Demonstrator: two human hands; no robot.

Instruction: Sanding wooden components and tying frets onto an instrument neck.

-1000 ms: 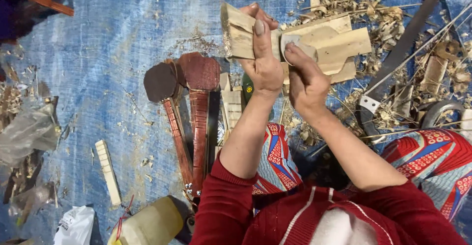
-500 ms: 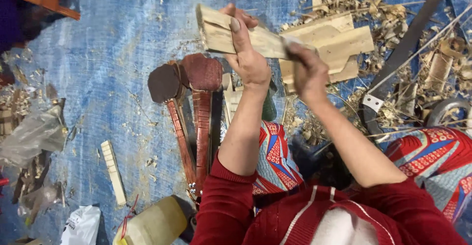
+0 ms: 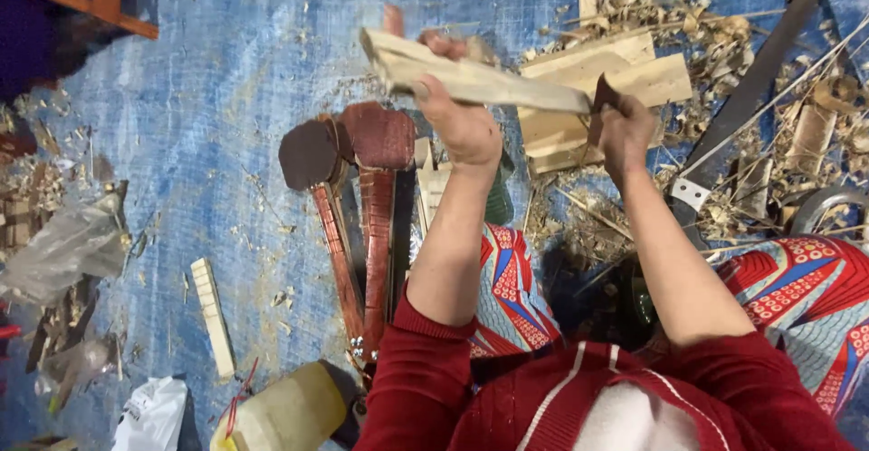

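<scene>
Above the blue tarp (image 3: 226, 125), my left hand (image 3: 466, 129) grips a pale wood piece (image 3: 471, 78), fingers closed round it; my right hand (image 3: 626, 132) clenches a dark blade (image 3: 599, 107) at its end. Shavings (image 3: 688, 30) lie about; the piece looks only partly carved.

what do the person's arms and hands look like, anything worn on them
Both hands, left hand and right hand, are bare: no gloves, rings or watch visible. The forearms are bare too, with dark red knit sleeves pushed up near the elbows, ribbed at the cuff.
</scene>
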